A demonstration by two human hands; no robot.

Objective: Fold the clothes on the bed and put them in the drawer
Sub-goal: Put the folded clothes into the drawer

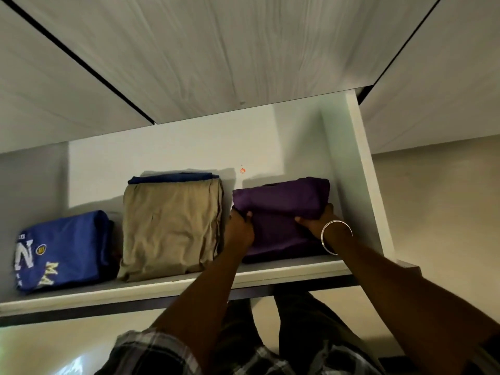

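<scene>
A folded purple garment is seen at the right end of a white shelf, close to the shelf's right side panel, and it is gripped from both sides. The left hand is clenched on the garment's left edge, with the fingers curled over the upper fold. The right hand is closed on the garment's right part, the fingers being pressed into the fold near its middle, and a silver bangle is worn on that wrist. Just beside the purple garment, to its left, a folded beige garment is laid on the shelf, and a dark blue item is seen behind its top edge; whether the two touch cannot be told. Further left, near the beige one, a folded blue shirt with white and yellow lettering is laid on the same shelf. The shelf's back wall is lit in a pale patch, and a small orange mark is seen on it above the gap between the beige and purple garments. Overhead, pale wood-grain panels are seen. At the bottom of the view, a plaid sleeve is seen on the left arm.
</scene>
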